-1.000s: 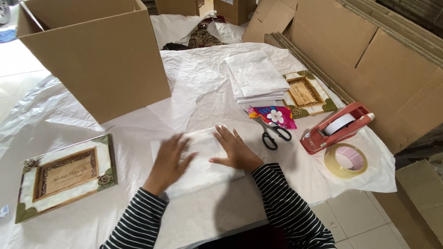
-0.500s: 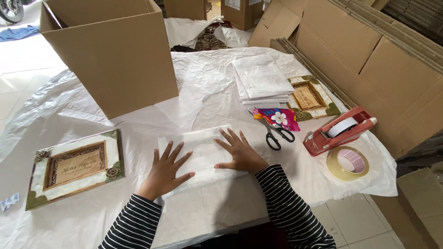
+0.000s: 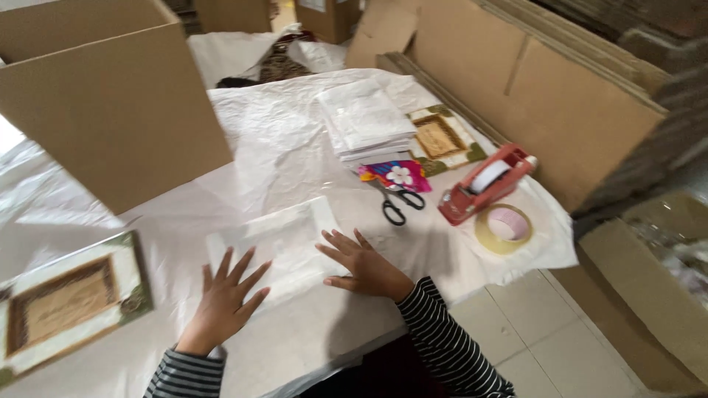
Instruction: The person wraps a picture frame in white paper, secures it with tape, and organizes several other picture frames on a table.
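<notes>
Head cam, looking down: both hands lie flat, fingers spread, gripping nothing. Left hand presses the near-left part of a flat white paper-wrapped rectangular packet; right hand rests palm-down on its near-right edge. Packet lies on the table covered w/ crinkled white paper sheet, at the near middle, just in front of the person. Sleeves are black-and-white striped.

Left of the packet, apart from it: a gold-and-cream ornate picture frame, lying flat near the table edge. Behind it stands a big open brown cardboard box.

Right side: black-handled scissors next to a bright pink floral item, poss. a small pouch or card, blur makes it hard to say. Beyond those, a stack of folded white paper sheets beside a second gold ornate frame. Further right, a red tape dispenser and a loose roll of clear-tan packing tape just beside it. Flattened brown cardboard sheets lean along the right.
</notes>
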